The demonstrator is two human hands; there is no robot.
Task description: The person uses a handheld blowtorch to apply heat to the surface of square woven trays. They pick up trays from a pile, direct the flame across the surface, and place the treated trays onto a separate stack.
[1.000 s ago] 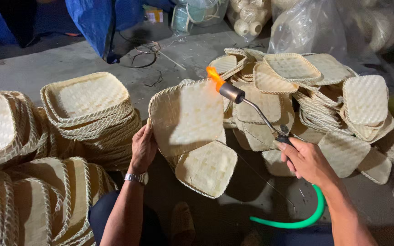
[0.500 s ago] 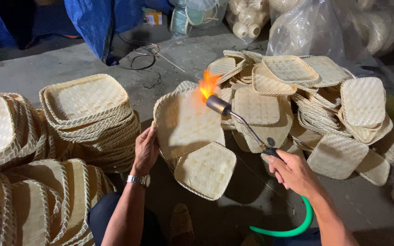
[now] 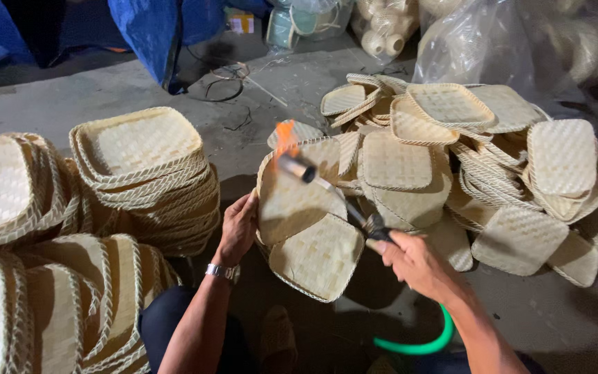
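Observation:
My left hand grips the left edge of a woven bamboo tray, holding it tilted up on its side. A second woven tray leans just below it. My right hand holds the handle of a gas torch fed by a green hose. The torch nozzle points at the top left rim of the held tray. An orange flame burns at the nozzle, licking that rim. A metal watch sits on my left wrist.
Neat stacks of woven trays stand at the left, on the concrete floor. A loose heap of trays lies at the right. Clear plastic bags and a blue tarp sit at the back.
The torch has swung left across the held tray, and the flame has moved from the tray's right side to its top left rim. My right hand followed leftward; the left hand stayed.

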